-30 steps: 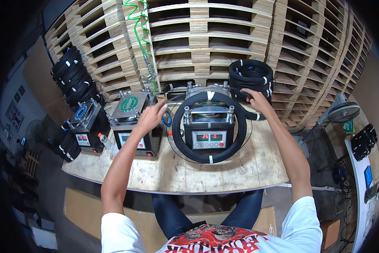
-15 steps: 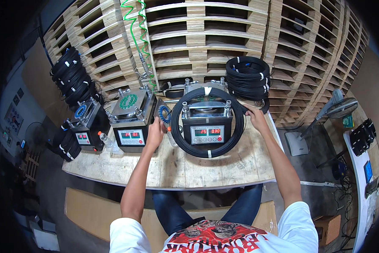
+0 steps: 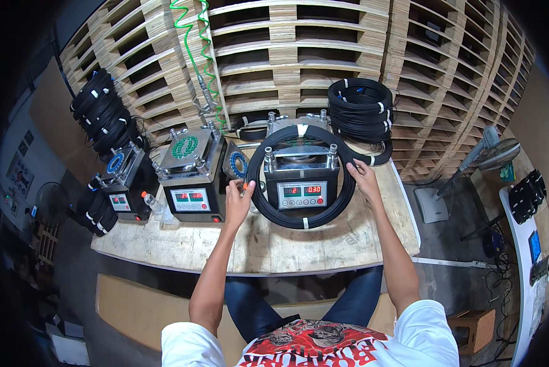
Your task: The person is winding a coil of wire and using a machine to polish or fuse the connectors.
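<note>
A coil of black cable (image 3: 287, 221), bound with white ties, stands upright around the front of the middle polishing machine (image 3: 302, 194). My right hand (image 3: 365, 180) grips the coil's right side between thumb and fingers. At the coil's left edge, my left hand (image 3: 238, 200) is closed in a pinch; what lies between its fingertips is too small to make out. Just behind that hand sits a disc with a ring of blue fittings (image 3: 238, 164), leaning by the left-middle machine (image 3: 191, 197), which carries a green ring plate (image 3: 185, 147) on top.
A smaller machine (image 3: 119, 199) and a clear bottle (image 3: 153, 205) stand at the left of the wooden table (image 3: 323, 254). Stacked cable coils (image 3: 361, 116) rise at the back right, more coils (image 3: 97, 110) at the far left. Wooden pallets (image 3: 323, 55) wall the back; a fan (image 3: 491, 153) stands right.
My left hand has moved right and slightly down, to the coil's left edge. My right hand has shifted slightly left and now holds the coil with its fingers more upright.
</note>
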`<action>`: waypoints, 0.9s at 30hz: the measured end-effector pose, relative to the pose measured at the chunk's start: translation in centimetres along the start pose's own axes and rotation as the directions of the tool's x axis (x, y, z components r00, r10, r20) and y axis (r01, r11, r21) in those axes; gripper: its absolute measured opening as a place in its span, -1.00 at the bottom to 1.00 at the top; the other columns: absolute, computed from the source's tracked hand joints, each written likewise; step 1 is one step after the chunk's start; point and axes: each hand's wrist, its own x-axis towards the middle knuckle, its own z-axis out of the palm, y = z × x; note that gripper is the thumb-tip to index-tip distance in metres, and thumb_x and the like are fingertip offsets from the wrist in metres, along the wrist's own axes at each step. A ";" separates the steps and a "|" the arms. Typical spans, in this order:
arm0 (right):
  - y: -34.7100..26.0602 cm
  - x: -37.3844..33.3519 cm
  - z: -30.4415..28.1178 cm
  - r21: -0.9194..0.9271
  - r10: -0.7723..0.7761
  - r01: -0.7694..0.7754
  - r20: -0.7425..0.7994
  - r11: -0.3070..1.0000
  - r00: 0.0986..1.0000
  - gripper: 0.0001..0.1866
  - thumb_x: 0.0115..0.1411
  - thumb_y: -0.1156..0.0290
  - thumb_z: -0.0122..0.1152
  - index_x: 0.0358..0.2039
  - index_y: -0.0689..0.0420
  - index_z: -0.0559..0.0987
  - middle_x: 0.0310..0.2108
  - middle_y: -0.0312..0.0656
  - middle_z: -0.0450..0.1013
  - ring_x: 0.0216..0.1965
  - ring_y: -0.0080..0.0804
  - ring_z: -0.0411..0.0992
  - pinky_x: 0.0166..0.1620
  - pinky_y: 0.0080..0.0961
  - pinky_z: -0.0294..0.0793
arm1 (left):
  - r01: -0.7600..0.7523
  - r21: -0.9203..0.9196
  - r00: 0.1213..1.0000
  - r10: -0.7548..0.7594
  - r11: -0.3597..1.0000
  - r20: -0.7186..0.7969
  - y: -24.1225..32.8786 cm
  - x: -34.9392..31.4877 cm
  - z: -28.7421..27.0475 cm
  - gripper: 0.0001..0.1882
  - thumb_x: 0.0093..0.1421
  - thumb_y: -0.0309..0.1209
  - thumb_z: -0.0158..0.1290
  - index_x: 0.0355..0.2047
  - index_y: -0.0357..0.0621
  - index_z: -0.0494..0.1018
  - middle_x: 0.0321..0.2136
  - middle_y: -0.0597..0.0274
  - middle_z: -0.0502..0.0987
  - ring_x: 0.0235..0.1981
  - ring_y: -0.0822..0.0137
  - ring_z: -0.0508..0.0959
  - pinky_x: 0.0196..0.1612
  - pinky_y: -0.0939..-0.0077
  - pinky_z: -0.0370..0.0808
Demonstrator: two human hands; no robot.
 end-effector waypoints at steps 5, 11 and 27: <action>-0.8 -0.2 0.2 0.111 0.015 -0.018 0.021 0.994 1.000 -0.34 0.26 0.15 0.35 0.18 0.40 0.44 0.03 -0.06 0.51 0.03 -0.47 0.46 0.11 -0.58 0.41 | 0.064 -0.151 0.953 -0.015 0.986 0.303 1.3 0.6 -0.2 -0.41 0.41 0.04 -0.07 0.01 -0.37 0.42 -0.27 -0.07 0.60 -0.22 0.12 0.59 -0.07 0.30 0.45; -1.5 0.9 0.2 0.104 -0.012 0.014 -0.015 0.994 1.000 -0.37 0.26 0.20 0.35 0.19 0.39 0.44 0.00 -0.13 0.54 -0.02 -0.52 0.47 0.09 -0.60 0.41 | 0.021 -0.234 0.980 0.026 0.972 0.196 1.5 2.0 0.5 -0.41 0.40 0.03 -0.04 -0.03 -0.39 0.44 -0.36 -0.12 0.59 -0.31 0.12 0.59 -0.17 0.30 0.47; -6.5 -15.9 0.5 -0.501 -0.191 0.129 -0.074 0.856 0.979 -0.49 0.41 0.15 0.08 0.14 0.35 0.47 -0.15 0.09 0.59 -0.15 -0.19 0.59 -0.04 -0.39 0.49 | 0.024 -0.074 0.971 -0.005 0.997 0.240 5.1 -12.7 -7.5 -0.48 0.46 -0.12 -0.14 0.11 -0.42 0.30 -0.55 -0.18 0.49 -0.52 -0.07 0.55 -0.40 0.21 0.42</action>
